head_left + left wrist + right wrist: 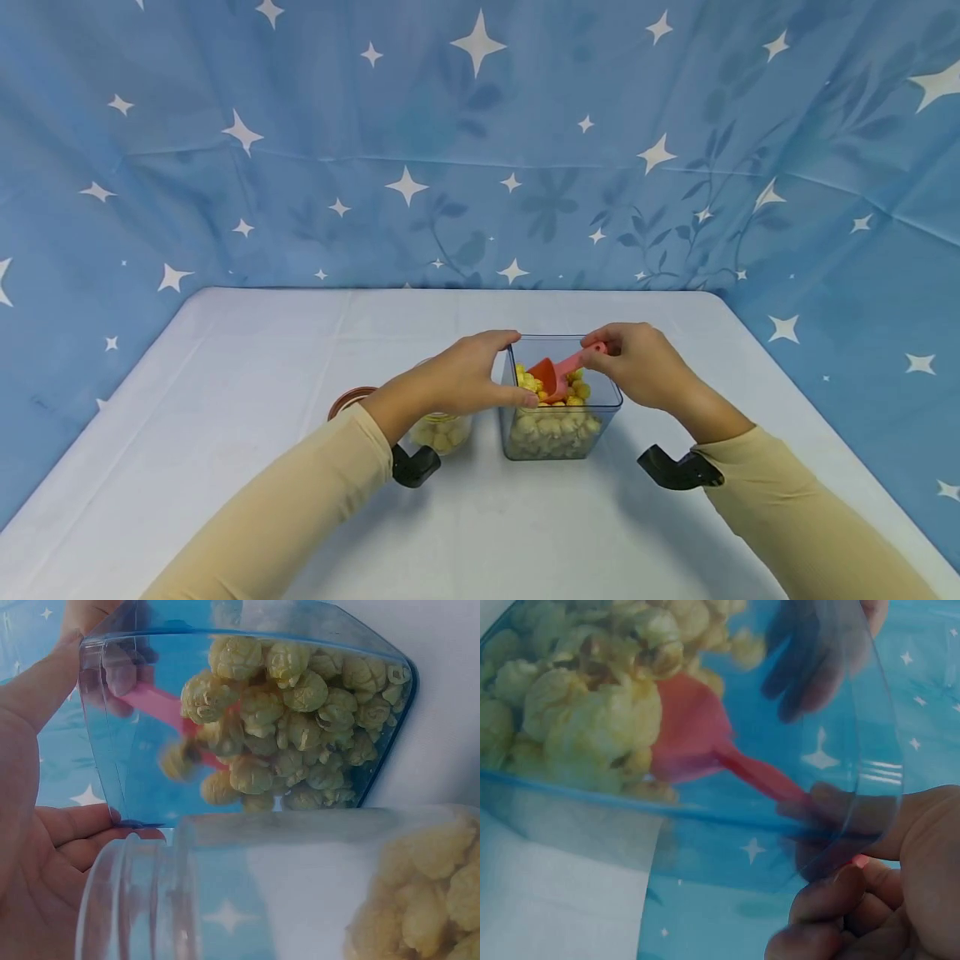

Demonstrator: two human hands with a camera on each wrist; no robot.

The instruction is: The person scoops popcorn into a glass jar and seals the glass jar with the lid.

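A clear rectangular box (611,407) with yellow popcorn (551,431) in its lower part stands on the table. My left hand (468,375) grips its left side at the rim, thumb at the near edge and fingers at the far corner. Over the box's right edge, my right hand (637,362) pinches the handle of a pink scoop (558,375) between thumb and fingers. The scoop's bowl dips into the popcorn, as the right wrist view shows through the wall. Beside the box, partly behind my left wrist, is a clear jar (300,855) holding popcorn.
A brown-red round rim (347,402), mostly hidden by my left forearm, lies left of the jar. White cloth covers the table (480,533). A blue curtain (450,217) with white stars hangs behind the table's far edge.
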